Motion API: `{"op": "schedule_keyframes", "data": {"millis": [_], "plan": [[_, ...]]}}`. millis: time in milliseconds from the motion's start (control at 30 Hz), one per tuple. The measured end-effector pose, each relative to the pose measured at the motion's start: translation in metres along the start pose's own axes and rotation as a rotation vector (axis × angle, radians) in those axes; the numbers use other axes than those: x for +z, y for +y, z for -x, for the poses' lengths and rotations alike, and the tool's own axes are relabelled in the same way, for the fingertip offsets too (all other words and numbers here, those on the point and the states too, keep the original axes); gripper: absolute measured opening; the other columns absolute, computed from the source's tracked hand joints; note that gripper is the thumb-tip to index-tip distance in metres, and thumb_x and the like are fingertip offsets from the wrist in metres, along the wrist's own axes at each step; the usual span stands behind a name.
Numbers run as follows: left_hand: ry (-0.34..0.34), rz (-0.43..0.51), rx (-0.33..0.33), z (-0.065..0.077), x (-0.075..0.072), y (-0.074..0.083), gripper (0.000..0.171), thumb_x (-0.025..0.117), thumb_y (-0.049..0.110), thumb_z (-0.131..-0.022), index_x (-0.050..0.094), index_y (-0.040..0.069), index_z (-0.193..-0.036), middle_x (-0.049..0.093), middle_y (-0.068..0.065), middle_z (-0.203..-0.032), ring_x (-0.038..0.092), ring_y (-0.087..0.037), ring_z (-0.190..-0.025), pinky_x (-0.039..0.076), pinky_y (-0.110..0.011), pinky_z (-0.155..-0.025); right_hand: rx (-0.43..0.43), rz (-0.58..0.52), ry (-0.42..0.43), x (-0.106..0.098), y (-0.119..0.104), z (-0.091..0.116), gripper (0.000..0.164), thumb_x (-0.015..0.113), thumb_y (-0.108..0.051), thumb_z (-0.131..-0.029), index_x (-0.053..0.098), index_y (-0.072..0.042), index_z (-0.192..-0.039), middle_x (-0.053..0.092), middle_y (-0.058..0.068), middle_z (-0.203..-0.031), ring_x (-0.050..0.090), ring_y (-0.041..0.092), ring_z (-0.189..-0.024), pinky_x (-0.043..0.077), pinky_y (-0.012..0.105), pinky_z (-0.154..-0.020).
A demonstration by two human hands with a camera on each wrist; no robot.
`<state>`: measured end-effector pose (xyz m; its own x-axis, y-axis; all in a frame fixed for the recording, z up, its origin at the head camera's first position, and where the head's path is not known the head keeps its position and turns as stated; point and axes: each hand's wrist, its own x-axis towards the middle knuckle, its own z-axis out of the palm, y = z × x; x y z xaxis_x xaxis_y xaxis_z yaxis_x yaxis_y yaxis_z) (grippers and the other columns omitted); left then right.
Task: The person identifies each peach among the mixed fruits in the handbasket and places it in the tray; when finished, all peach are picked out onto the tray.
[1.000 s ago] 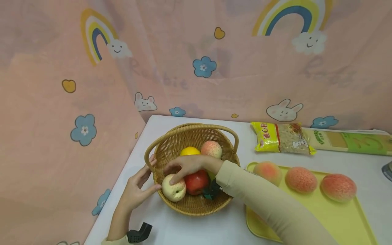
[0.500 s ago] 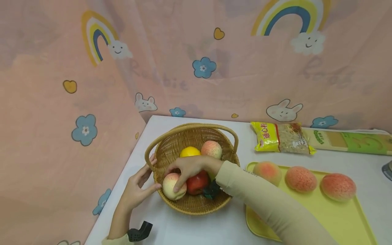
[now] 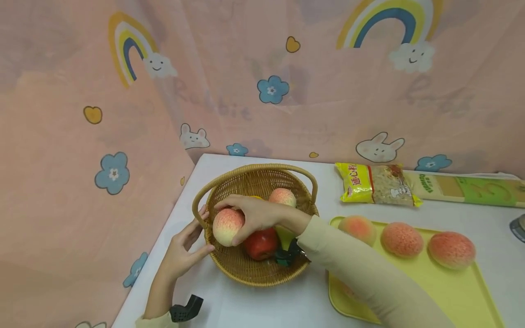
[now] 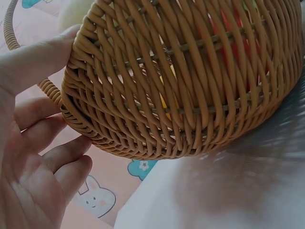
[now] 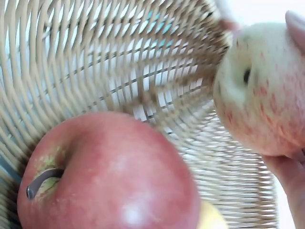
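My right hand [image 3: 260, 216] holds a pale peach with a pink blush [image 3: 227, 228] above the left part of the wicker basket [image 3: 262, 278]. In the right wrist view, the dimpled end of this peach [image 5: 267, 90] faces the camera, and fingers show at its far side. My left hand [image 3: 180, 255] grips the basket's left rim by the handle base; in the left wrist view its thumb and fingertips touch the weave [image 4: 190, 86]. Inside the basket lie a red apple [image 3: 261, 245], another peach [image 3: 283, 197], a mostly hidden yellow fruit [image 3: 257, 197] and something green [image 3: 285, 236].
A yellow tray [image 3: 443, 291] on the right bears several peaches [image 3: 402, 239], partly behind my right sleeve [image 3: 361, 273]. Behind it lie a yellow pasta bag [image 3: 377, 184] and a long green-and-tan pack [image 3: 471, 187]. The basket's handle [image 3: 254, 167] arches over its back. A pink curtain [image 3: 229, 82] stands behind.
My right hand has lifted the pale peach up from the basket's front left, turning it so its blush faces up. The left hand keeps its place on the rim.
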<state>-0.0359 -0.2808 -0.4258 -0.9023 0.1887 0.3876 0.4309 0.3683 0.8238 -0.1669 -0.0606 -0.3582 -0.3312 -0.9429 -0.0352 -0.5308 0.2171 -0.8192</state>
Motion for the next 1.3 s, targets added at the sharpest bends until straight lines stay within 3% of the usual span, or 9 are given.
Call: {"op": "schedule_keyframes", "data": {"millis": [167,467,767,1000,1167,1300], "plan": [[0.003,0.001,0.001,0.0,-0.002,-0.001,0.077,0.07,-0.012,-0.076,0.036,-0.002,-0.143,0.025,-0.015,-0.155,0.031,-0.011,-0.141,0.031,-0.018,-0.111,-0.001,0.022,0.08,-0.008,-0.01,0.015,0.075,0.084,-0.027,-0.067,0.049,-0.016,-0.133,0.043,-0.004,-0.141,0.048,0.012,-0.12,0.046,0.03,-0.096],[0.007,-0.009,0.021,-0.001,-0.001,-0.004,0.077,0.071,-0.012,-0.075,0.036,-0.003,-0.143,0.025,-0.018,-0.154,0.032,-0.011,-0.14,0.032,-0.016,-0.11,-0.038,-0.039,0.181,-0.02,-0.019,0.051,0.076,0.087,-0.026,-0.066,0.049,-0.019,-0.131,0.054,-0.007,-0.127,0.055,0.009,-0.11,0.051,0.027,-0.091],[0.009,-0.003,0.013,-0.001,-0.001,0.0,0.078,0.07,-0.014,-0.074,0.036,-0.003,-0.143,0.025,-0.016,-0.155,0.032,-0.013,-0.14,0.032,-0.018,-0.11,-0.137,-0.199,0.248,-0.023,-0.026,0.091,0.085,0.089,-0.016,-0.063,0.044,-0.012,-0.134,0.052,0.003,-0.131,0.054,0.015,-0.116,0.051,0.03,-0.096],[0.011,-0.004,0.007,-0.002,-0.001,-0.001,0.077,0.07,-0.013,-0.075,0.035,-0.004,-0.143,0.026,-0.015,-0.155,0.033,-0.015,-0.14,0.032,-0.017,-0.11,-0.156,-0.27,0.353,-0.014,-0.021,0.117,0.083,0.085,-0.015,-0.069,0.042,-0.012,-0.14,0.045,-0.001,-0.139,0.048,0.015,-0.122,0.049,0.031,-0.099],[0.012,0.002,0.018,-0.002,0.001,-0.001,0.077,0.07,-0.014,-0.074,0.035,-0.006,-0.142,0.025,-0.018,-0.154,0.033,-0.014,-0.14,0.032,-0.017,-0.109,-0.179,-0.338,0.415,-0.009,-0.011,0.141,0.085,0.081,-0.002,-0.071,0.036,-0.008,-0.144,0.038,0.01,-0.148,0.046,0.015,-0.127,0.048,0.028,-0.1],[0.011,-0.003,0.031,-0.001,0.002,0.0,0.077,0.07,-0.015,-0.074,0.036,-0.005,-0.142,0.024,-0.02,-0.154,0.032,-0.01,-0.14,0.032,-0.016,-0.109,-0.177,-0.3,0.47,-0.007,-0.002,0.164,0.085,0.079,0.006,-0.07,0.036,-0.004,-0.142,0.039,0.015,-0.145,0.046,0.013,-0.126,0.046,0.023,-0.102]]}}
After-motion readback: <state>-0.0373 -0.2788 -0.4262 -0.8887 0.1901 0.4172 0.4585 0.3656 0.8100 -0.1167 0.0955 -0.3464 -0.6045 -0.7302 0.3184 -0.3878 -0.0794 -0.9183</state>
